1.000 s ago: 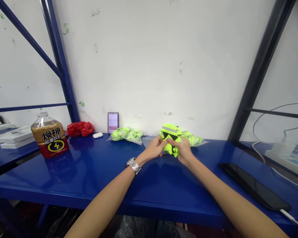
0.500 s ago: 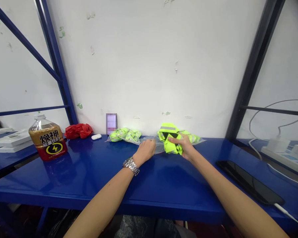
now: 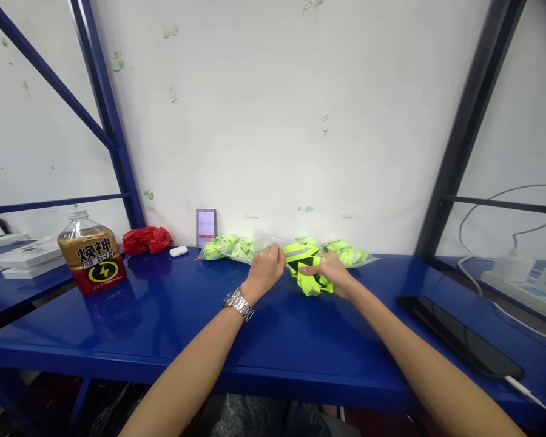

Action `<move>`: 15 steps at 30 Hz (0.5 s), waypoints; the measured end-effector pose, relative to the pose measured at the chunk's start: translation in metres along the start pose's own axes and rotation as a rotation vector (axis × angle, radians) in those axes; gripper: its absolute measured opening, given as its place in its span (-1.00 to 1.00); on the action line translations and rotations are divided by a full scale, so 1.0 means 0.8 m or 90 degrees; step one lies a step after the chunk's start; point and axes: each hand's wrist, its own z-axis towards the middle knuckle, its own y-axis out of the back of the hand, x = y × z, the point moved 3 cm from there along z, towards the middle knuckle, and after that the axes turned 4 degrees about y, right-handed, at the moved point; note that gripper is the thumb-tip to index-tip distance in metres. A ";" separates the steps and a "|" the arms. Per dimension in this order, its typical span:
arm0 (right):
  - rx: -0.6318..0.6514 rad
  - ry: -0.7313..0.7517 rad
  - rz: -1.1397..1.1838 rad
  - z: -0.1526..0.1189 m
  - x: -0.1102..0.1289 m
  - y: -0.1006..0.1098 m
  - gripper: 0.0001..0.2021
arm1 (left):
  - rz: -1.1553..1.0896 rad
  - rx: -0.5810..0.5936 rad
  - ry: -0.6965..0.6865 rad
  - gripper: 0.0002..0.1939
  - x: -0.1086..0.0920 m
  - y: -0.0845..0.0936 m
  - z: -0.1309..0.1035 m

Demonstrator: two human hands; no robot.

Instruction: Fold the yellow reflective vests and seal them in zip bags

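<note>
Over the middle of the blue table, my right hand (image 3: 331,273) is closed around a bundled reflective vest (image 3: 316,284), fluorescent yellow with silver and black bands. Just left of it, my left hand (image 3: 266,267), with a metal watch on the wrist, is closed in a pinch on a clear plastic bag (image 3: 273,238). The bag stands up behind that hand and reaches toward the vest; how far it opens is hidden. Behind my right hand lies a yellow bundle in clear plastic (image 3: 347,252). More wrapped yellow bundles (image 3: 221,247) lie left of my left hand, against the wall.
On the left of the blue table (image 3: 173,328) stand a big drink bottle (image 3: 93,255), a red plastic bag (image 3: 146,240) and a small white case (image 3: 178,250). A phone (image 3: 206,226) leans on the wall. At right lie a black phone (image 3: 459,335) with cable and a power strip (image 3: 523,291).
The vest has come lower and turned, its silver band now pointing toward my left hand. My left hand has risen slightly, and the clear bag now stands up instead of lying flat.
</note>
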 end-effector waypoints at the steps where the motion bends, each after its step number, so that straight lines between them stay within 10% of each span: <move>1: -0.014 0.004 -0.011 0.002 -0.003 0.003 -0.78 | 0.011 0.021 -0.025 -0.80 -0.004 -0.001 -0.001; 9: -0.016 0.049 -0.129 0.008 -0.007 0.014 -0.81 | 0.077 0.098 -0.288 -0.67 -0.013 0.018 -0.008; 15: 0.022 0.038 -0.275 0.003 0.003 0.005 -0.75 | 0.141 0.081 -0.260 0.08 0.020 0.005 -0.003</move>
